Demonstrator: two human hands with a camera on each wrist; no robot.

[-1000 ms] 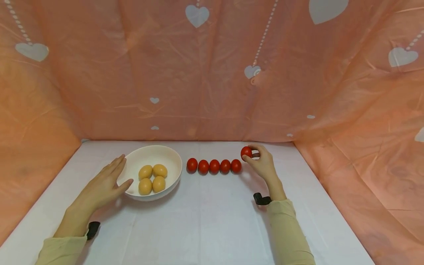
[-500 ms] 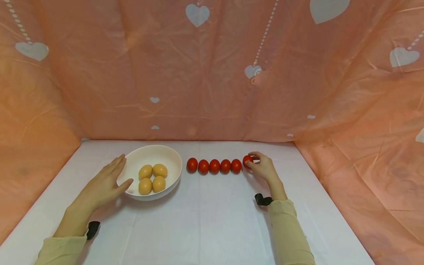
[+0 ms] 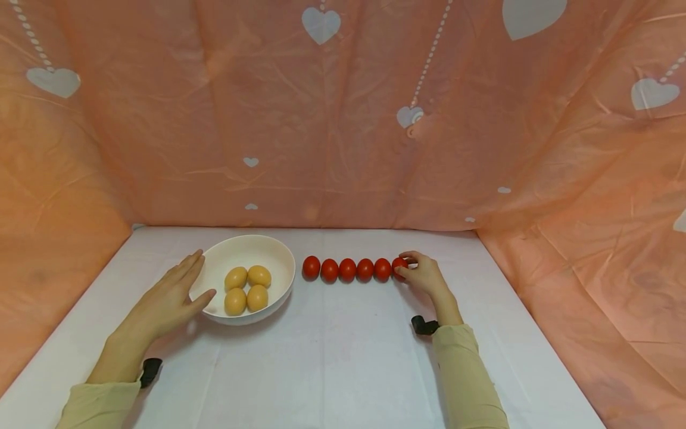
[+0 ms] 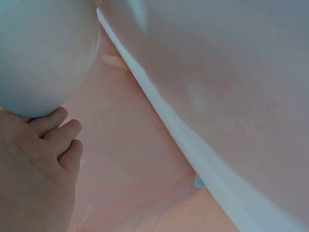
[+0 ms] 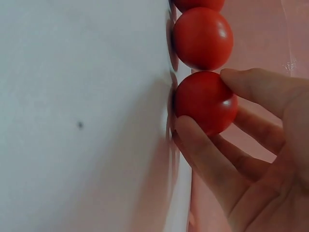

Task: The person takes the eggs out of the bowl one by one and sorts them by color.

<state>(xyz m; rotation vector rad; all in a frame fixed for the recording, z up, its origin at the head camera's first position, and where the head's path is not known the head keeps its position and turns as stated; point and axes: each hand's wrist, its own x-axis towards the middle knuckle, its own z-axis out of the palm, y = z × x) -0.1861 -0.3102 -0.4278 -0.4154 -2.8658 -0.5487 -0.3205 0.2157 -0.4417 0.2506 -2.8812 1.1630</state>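
Peach-orange sheeting (image 3: 332,137) fills the whole back and runs down both sides, creased and catching a soft sheen, with pale hearts (image 3: 321,25) scattered across it, some dangling from strings of white dots (image 3: 33,37), all closing in around a wide, white-covered table (image 3: 321,375)!

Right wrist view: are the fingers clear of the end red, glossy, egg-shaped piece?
No, the fingers of the right hand touch the red, glossy, egg-shaped piece on two sides.
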